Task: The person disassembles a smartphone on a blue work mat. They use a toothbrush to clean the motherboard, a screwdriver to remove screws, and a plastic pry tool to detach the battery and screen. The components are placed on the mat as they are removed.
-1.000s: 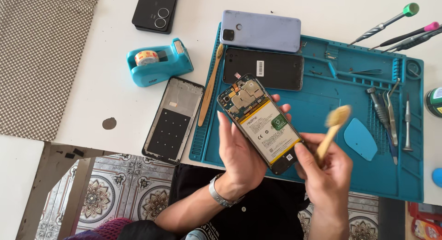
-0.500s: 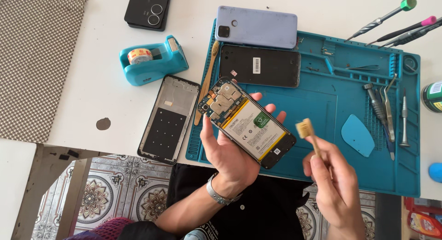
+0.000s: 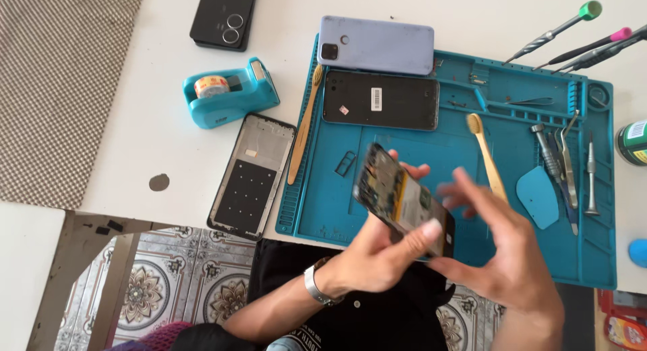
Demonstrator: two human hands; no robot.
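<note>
My left hand (image 3: 374, 260) grips an opened phone (image 3: 394, 196) with its back cover off; the battery and circuit board show. The phone is tilted on edge above the front of the blue work mat (image 3: 323, 213). My right hand (image 3: 509, 257) is blurred just right of the phone, fingers spread and holding nothing, its fingertips close to the phone's lower end. A bamboo brush (image 3: 486, 155) lies on the mat beyond my right hand.
On the mat lie a black phone panel (image 3: 381, 100), a blue pick (image 3: 537, 193), tweezers and small drivers (image 3: 549, 152). Around it are a lilac phone (image 3: 375, 44), a second wooden brush (image 3: 303, 129), a phone frame (image 3: 251, 176), a tape dispenser (image 3: 226, 95), a black phone (image 3: 222, 14), screwdrivers (image 3: 552, 34) and a green can (image 3: 633, 142).
My right hand has let go of the bamboo brush, which now lies on the mat, and has come back toward the phone. My left hand has tilted the phone up on edge.
</note>
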